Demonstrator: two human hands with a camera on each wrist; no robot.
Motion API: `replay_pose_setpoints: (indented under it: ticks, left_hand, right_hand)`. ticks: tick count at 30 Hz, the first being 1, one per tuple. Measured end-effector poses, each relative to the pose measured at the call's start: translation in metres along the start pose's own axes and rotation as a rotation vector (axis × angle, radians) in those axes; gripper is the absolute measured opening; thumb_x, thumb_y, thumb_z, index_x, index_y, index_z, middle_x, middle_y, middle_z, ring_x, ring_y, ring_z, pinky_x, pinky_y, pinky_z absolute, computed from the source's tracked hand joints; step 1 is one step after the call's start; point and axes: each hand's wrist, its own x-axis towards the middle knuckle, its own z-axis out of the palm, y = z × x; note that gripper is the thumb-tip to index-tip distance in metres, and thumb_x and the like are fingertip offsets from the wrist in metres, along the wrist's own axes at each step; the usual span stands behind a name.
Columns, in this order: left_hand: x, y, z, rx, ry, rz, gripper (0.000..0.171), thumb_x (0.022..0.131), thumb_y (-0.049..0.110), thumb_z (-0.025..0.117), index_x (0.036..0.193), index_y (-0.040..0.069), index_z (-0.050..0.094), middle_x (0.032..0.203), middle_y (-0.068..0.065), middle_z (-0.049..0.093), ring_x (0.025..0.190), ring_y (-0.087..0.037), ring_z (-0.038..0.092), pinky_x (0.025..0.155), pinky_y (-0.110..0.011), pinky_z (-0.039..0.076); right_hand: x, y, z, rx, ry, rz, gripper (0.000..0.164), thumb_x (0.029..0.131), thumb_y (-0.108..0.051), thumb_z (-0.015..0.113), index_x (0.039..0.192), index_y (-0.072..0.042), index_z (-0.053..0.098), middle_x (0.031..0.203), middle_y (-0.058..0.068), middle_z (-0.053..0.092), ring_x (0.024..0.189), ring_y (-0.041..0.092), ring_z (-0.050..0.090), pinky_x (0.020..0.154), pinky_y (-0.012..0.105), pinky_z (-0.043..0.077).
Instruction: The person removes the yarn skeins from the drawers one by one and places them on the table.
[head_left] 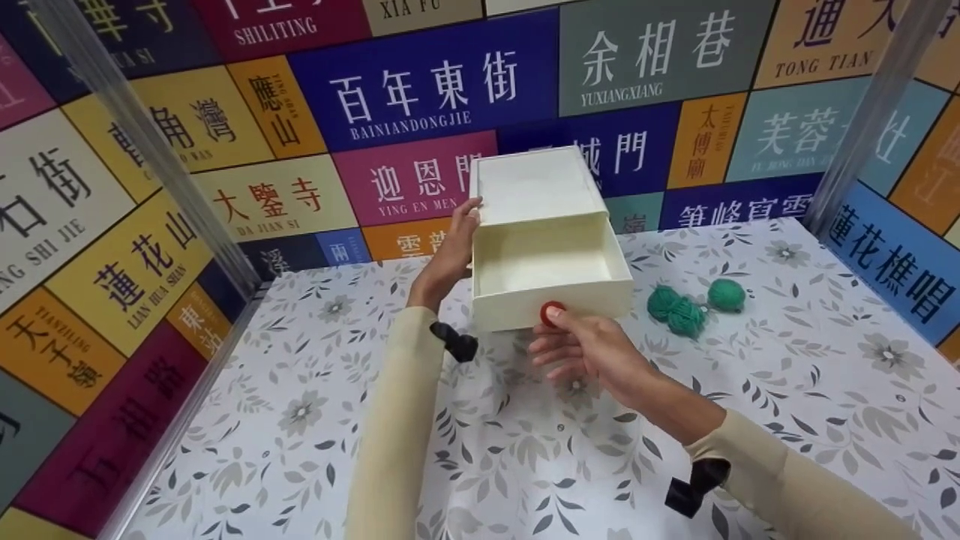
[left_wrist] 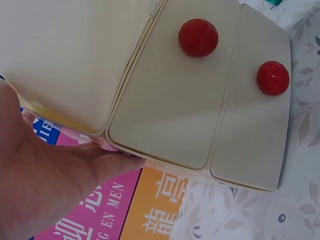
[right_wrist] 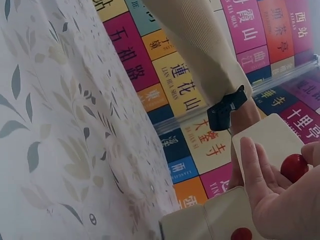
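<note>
A small white drawer cabinet [head_left: 536, 184] stands on the table, its top drawer [head_left: 506, 309] pulled out and bare inside as far as I can see. My left hand [head_left: 448, 259] rests against the cabinet's left side with fairly straight fingers. At the drawer front, my right hand [head_left: 600, 349] pinches the round red knob [right_wrist: 294, 168] with the thumb on it; the other fingers stretch out below. Beneath this drawer, the left wrist view has two closed drawers, a middle one [left_wrist: 165, 115] and a bottom one [left_wrist: 252, 135], each with a red knob.
Green yarn balls [head_left: 684, 315] lie right of the cabinet, with a rounder one [head_left: 726, 295] beside them. A white cloth with grey leaves [head_left: 300, 412] covers the table. Behind stands a wall of coloured sign panels [head_left: 427, 82], with clear corner posts [head_left: 862, 105].
</note>
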Motion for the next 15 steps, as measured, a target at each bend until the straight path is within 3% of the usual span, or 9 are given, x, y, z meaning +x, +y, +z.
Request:
replay_pose_setpoints:
  ticks: [7, 15]
  left_hand:
    - [0.001, 0.001, 0.001, -0.007, 0.002, -0.007, 0.049, 0.107, 0.047, 0.025, 0.154, 0.034, 0.022, 0.156, -0.016, 0.032, 0.133, -0.04, 0.051, 0.104, -0.058, 0.049]
    - [-0.001, 0.0, -0.001, 0.005, -0.002, -0.005, 0.048, 0.108, 0.046, 0.024, 0.155, 0.033, 0.021, 0.154, -0.016, 0.035, 0.13, -0.038, 0.053, 0.102, -0.054, 0.052]
  right_hand:
    - [0.014, -0.006, -0.006, -0.171, 0.082, -0.073, 0.048, 0.104, -0.035, 0.053, 0.115, 0.01, 0.066, 0.087, 0.002, 0.076, 0.079, 0.016, 0.073, 0.065, 0.029, 0.061]
    - [0.024, -0.009, -0.005, -0.182, 0.087, -0.065, 0.048, 0.103, -0.036, 0.055, 0.112, 0.01, 0.067, 0.083, 0.002, 0.075, 0.076, 0.016, 0.073, 0.064, 0.03, 0.062]
